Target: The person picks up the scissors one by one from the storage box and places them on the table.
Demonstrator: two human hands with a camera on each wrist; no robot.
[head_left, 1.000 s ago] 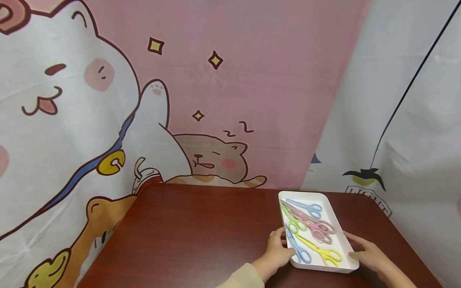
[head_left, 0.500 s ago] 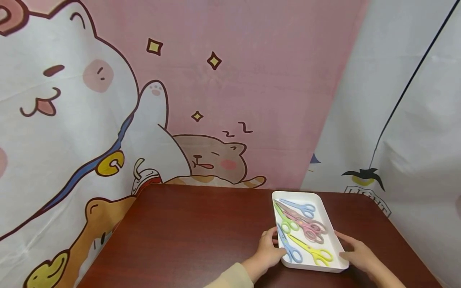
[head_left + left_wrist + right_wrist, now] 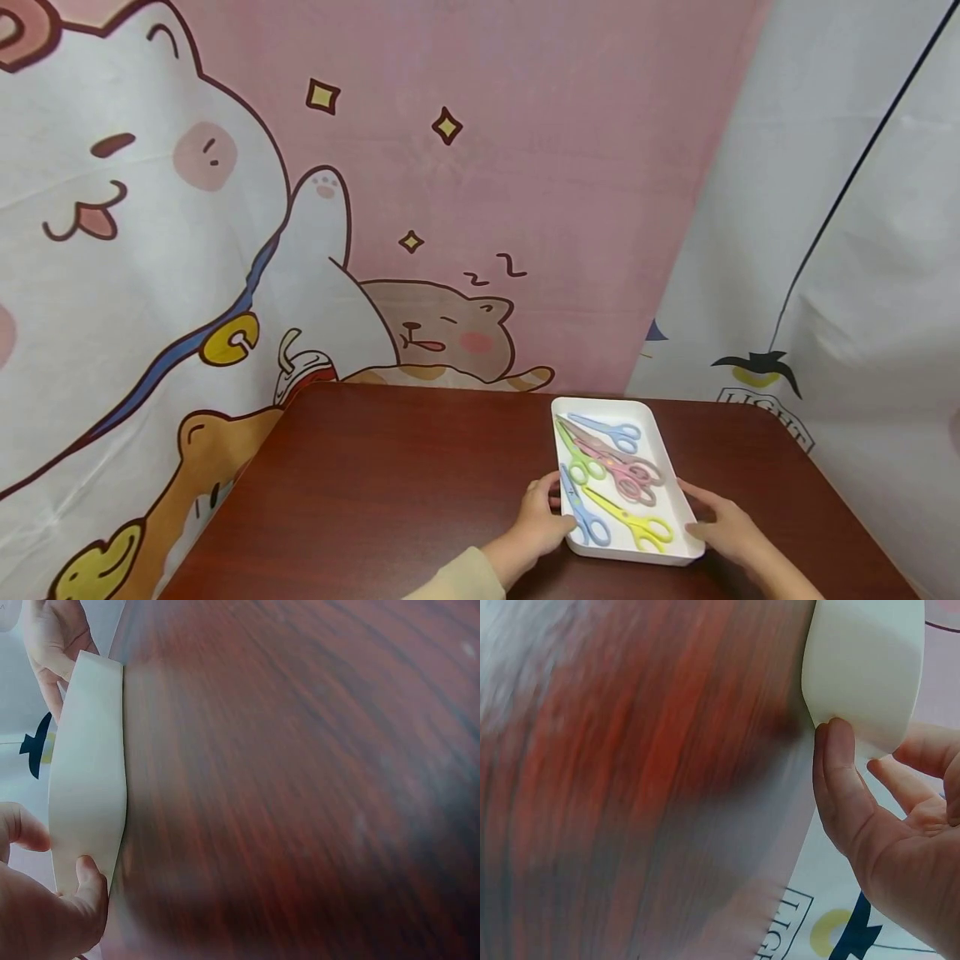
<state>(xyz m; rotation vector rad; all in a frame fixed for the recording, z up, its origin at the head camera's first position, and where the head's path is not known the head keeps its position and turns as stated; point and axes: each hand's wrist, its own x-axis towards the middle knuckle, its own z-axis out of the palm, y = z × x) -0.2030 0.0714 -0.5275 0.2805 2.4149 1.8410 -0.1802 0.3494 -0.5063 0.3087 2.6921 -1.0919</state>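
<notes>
A shallow white tray [image 3: 656,454] holds several pairs of scissors. The yellow scissors [image 3: 628,517] lie near its front, with light blue scissors [image 3: 575,502] along the left wall. Green scissors [image 3: 576,456] and overlapping pink scissors [image 3: 621,472] fill the middle; another light blue pair [image 3: 621,433] is at the back. My left hand [image 3: 534,521] grips the tray's left side near the front, thumb at the rim. On the opposite side, my right hand [image 3: 729,527] holds the front right. In the right wrist view, fingertips [image 3: 841,733] press the tray's outer wall.
The dark red-brown table [image 3: 390,475] spreads out to the left of the tray. Behind it hangs a pink and white cloth backdrop [image 3: 570,183] with cartoon cats. The table's back edge runs just behind the tray.
The tray has moved left across the table, with both hands holding its sides throughout. The scissors lie in the same arrangement inside it.
</notes>
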